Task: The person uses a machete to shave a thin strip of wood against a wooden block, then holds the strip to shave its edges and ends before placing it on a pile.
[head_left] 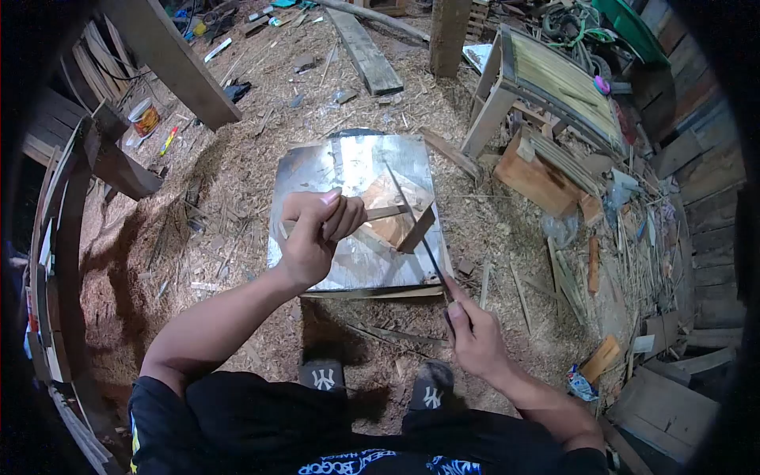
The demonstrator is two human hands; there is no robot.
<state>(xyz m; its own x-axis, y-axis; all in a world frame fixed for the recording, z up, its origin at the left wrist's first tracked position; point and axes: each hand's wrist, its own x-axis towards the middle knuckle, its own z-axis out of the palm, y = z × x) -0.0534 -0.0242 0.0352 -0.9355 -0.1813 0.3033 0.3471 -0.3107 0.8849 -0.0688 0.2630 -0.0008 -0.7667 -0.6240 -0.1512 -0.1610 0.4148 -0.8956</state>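
Observation:
In front of me, a low work surface topped with a scuffed metal sheet (348, 265) carries a wooden block (382, 195) with a dark brown side. My left hand (315, 237) is closed in a fist round a thin wooden strip (385, 213), which lies over the block and points right. My right hand (473, 332) grips a long, narrow knife (415, 218) by its handle, seen nearly edge-on. Its dark blade slants up and left across the block, right at the strip's far end.
Wood shavings cover the ground all round. A plank (364, 55) lies beyond the work surface, near a wooden post (448, 39). At right stand a slatted wooden frame (554, 75) and a wooden box (534, 178). My sandalled feet (323, 376) are below. A tub (143, 117) sits at left.

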